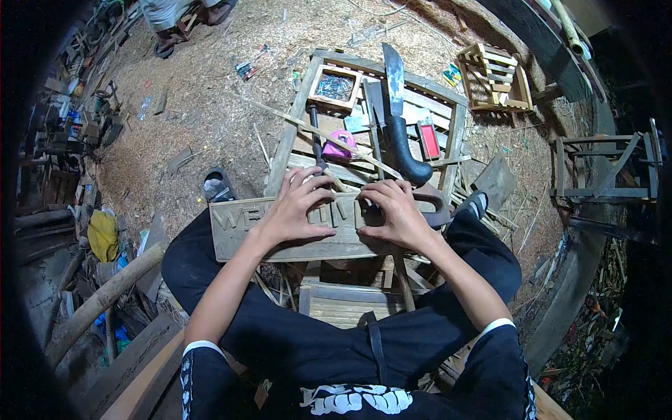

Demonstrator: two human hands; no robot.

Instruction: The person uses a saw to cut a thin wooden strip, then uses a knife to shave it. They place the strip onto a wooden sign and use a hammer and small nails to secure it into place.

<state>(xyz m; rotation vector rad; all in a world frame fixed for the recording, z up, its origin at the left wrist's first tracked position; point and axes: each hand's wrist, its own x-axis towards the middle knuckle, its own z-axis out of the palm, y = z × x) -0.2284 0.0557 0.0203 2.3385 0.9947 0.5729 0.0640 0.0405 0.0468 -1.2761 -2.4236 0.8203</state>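
Observation:
A long wooden board [294,251] lies across my lap, with raised wooden letters [238,216] along its face. W and E show at the left end, and my hands cover part of the row. My left hand [297,206] rests on the board with its fingers spread near the top edge and the thumb apart below, over the letters. Curled round a wooden letter [363,213], my right hand [395,210] has its fingertips above it and its thumb at the lower end. More letter pieces [343,210] lie between the hands.
Ahead, a slatted wooden table [289,143] bears a large knife [396,105], a pink tape measure [339,144], a box of nails [334,88] and a red-and-white case [428,140]. A saw handle [434,208] juts beside my right hand. A wooden crate [495,78] stands beyond; another person's feet [168,38] show far left.

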